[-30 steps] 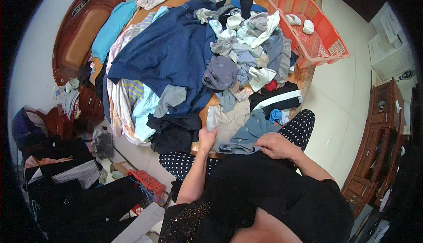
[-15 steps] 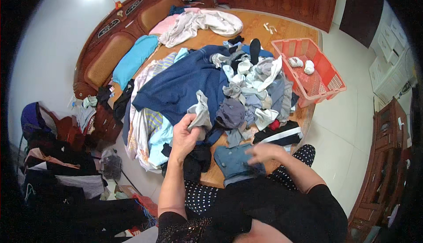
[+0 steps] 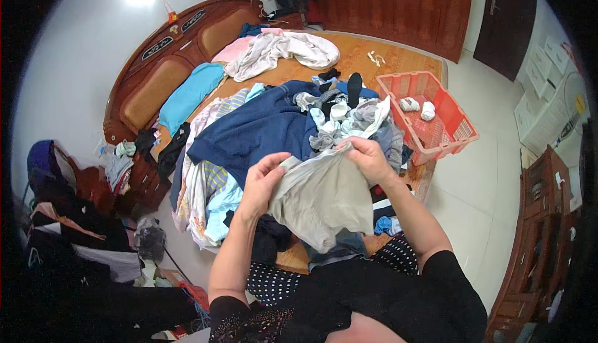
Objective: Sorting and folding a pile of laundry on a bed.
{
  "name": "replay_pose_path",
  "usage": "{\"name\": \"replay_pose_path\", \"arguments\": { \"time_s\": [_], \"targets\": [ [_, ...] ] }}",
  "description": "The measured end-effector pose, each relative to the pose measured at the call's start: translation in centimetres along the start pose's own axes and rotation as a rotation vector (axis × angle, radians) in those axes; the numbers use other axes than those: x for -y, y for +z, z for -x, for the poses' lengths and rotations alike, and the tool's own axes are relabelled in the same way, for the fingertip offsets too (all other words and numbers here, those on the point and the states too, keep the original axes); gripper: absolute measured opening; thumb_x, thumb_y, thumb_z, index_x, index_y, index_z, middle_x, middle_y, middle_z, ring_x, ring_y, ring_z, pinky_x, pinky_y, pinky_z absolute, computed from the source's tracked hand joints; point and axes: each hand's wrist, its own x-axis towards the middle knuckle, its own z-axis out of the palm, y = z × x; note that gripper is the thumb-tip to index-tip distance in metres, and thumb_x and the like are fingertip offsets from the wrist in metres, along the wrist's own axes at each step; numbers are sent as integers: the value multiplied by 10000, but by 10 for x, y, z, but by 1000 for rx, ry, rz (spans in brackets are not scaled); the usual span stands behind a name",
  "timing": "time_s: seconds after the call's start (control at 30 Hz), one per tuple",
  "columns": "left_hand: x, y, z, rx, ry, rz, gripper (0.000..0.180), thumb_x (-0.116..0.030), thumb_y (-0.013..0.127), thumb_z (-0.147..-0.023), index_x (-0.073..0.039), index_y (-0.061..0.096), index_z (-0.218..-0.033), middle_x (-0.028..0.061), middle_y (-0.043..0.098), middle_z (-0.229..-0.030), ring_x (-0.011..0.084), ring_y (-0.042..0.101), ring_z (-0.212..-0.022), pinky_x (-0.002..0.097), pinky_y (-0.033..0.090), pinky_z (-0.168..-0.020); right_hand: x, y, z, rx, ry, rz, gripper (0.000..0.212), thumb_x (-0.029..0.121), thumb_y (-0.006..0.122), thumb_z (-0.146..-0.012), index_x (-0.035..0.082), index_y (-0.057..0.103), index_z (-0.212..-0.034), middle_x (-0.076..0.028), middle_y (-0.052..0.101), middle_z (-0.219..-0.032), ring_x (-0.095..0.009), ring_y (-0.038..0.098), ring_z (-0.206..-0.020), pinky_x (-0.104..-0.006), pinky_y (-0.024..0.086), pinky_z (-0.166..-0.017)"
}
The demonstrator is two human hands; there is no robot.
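Note:
A pair of grey-beige underpants [image 3: 321, 203] hangs spread in front of me, its band edge uppermost. My left hand [image 3: 261, 180] pinches one upper corner between thumb and fingers. At the other upper corner, my right hand [image 3: 369, 158] has its fingers closed on the band. Beneath it, in my lap, lies a folded teal-blue garment [image 3: 339, 249], mostly covered by the underpants. Beyond my hands, a heap of socks and small clothes [image 3: 361, 119] is piled beside a dark blue sweater [image 3: 255, 122].
A red plastic basket [image 3: 436, 145] with two white rolled bundles [image 3: 428, 111] stands to the right of the heap. Along the headboard [image 3: 168, 47] lies a bright blue cloth [image 3: 190, 97]. White and pink bedding [image 3: 283, 50] sits at the far side of the bed [image 3: 398, 56]. Clothes crowd the left.
The grey-beige underpants, bunched in my left hand before, are now spread between both hands. My right hand has risen from the teal-blue garment and taken hold of the band.

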Motion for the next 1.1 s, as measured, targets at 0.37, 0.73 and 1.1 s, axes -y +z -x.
{"name": "replay_pose_path", "arguments": {
  "time_s": [0.37, 0.73, 1.1],
  "targets": [
    [-18, -47, -18, -329, 126, -587, 276, -52, 496, -754, 80, 638, -951, 72, 615, -689, 134, 578, -640, 285, 451, -558, 23, -73, -4, -243, -118, -11, 197, -3, 417, -754, 72, 587, -822, 60, 524, -762, -17, 410, -624, -162, 301, -552],
    [-29, -74, -39, -532, 440, -1497, 206, -76, 550, -697, 27, 606, -866, 243, 582, -802, 384, 581, -816, 454, 458, -757, 44, -100, -24, -227, -161, 118, 154, -10, 437, -765, 75, 554, -819, 85, 472, -726, 14, 368, -612, -148, 262, -533],
    [-55, -109, -45, 5, -364, -249, 144, -24, 579, -743, -12, 562, -886, 86, 614, -687, 156, 574, -459, 293, 488, -439, 40, -136, -44, -503, -64, -78, 135, 6, 470, -777, 43, 600, -784, -4, 587, -707, -83, 536, -612, -226, 426, -563]
  ]
}}
